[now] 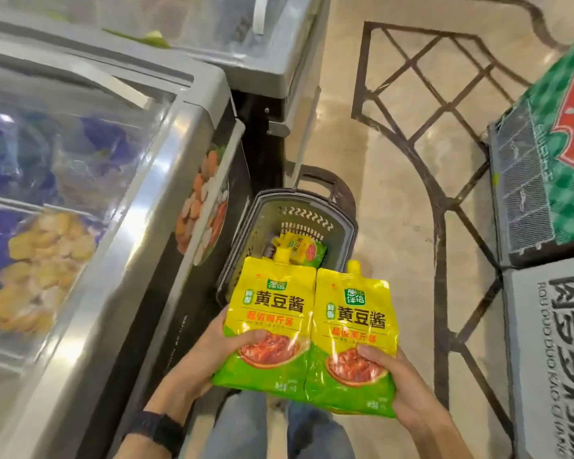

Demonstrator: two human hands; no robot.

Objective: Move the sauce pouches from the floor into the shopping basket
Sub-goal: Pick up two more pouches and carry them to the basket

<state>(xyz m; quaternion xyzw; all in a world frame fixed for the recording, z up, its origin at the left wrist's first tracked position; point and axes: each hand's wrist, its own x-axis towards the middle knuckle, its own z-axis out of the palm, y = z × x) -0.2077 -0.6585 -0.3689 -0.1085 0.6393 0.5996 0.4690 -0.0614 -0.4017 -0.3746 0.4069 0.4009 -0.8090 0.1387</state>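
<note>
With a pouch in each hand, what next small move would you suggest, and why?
Probably lower both into the basket and let go: left hand and right hand hold the left pouch and right pouch above its near rim; a third pouch lies inside.

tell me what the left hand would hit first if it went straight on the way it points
Probably the basket: the left hand, gripping a sauce pouch, points toward its near edge beside the freezer. The hand looks higher than the basket, so it might pass over; depth is unclear.
</note>
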